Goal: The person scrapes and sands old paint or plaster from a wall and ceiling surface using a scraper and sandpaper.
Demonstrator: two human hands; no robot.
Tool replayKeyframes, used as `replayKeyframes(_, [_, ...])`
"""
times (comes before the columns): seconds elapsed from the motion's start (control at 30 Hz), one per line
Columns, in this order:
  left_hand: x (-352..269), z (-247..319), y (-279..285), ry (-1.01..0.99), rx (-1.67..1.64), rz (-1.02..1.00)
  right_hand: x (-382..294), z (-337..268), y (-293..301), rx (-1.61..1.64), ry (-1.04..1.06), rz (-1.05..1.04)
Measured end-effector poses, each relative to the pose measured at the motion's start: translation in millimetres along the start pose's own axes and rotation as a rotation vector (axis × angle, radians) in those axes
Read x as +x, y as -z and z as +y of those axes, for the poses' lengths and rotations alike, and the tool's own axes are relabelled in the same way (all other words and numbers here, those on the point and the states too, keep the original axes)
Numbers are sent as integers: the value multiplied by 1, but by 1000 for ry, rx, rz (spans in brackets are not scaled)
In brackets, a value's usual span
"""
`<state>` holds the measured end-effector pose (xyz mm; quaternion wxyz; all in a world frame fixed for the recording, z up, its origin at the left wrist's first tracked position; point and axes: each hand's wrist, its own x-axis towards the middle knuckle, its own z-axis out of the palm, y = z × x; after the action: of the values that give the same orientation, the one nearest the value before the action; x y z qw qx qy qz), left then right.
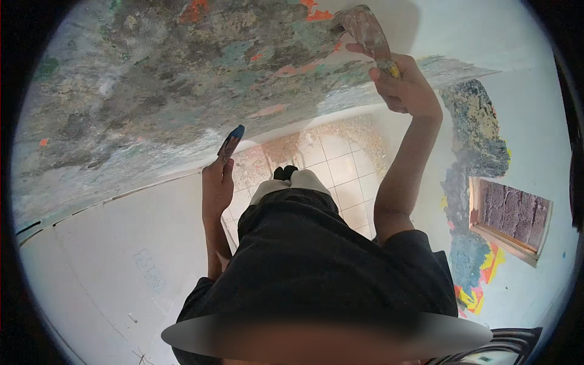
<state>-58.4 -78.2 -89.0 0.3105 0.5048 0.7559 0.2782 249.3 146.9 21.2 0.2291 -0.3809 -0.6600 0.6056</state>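
My right hand [404,86] grips a paint scraper [365,29] with yellow on its handle. Its worn, stained metal blade lies at the border between the bare, patchy wall [182,77] and the pale paint beside it; bits of orange paint [319,13] show close to the blade. Lower and to the left, my left hand [221,173] is raised in front of the wall's lower part, seen edge-on with fingers extended. Something dark blue [237,132] is at its fingertips; whether it is a covering or a held thing is unclear, as is any contact with the wall.
Debris [351,127] lies on the tiled floor [342,169] along the wall base, around my feet. The pale right wall has another stripped patch [474,127] and a small framed opening [515,216]. A pale panel [127,237] stands left. Dark curved bars [506,344] show at lower right.
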Motion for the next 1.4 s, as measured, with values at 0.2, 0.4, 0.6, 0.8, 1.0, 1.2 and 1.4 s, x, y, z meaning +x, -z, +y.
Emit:
replayKeyframes(0.2, [2, 15, 3, 1, -6, -21, 14, -7, -14, -22, 57, -91])
replayKeyframes(0.4, [-7, 0, -1, -111, -58, 69, -4, 1, 1, 61, 2, 10])
replayKeyframes(0.6, [-5, -4, 1, -90, -40, 62, -3, 1, -3, 88, 12, -12])
replayKeyframes(0.8, [0, 4, 4, 11, -14, -19, 0, 3, -6, 75, 2, 32])
replayKeyframes(1.0, [0, 6, 1, -44, -71, 2, -3, -3, -11, 90, 9, 15])
replayKeyframes(1.2, [-1, 12, 3, -31, -56, -45, -5, -6, -14, 84, -7, 52])
replayKeyframes(1.4, [1, 12, 3, 12, -17, -55, -2, -9, -8, 8, -20, 23])
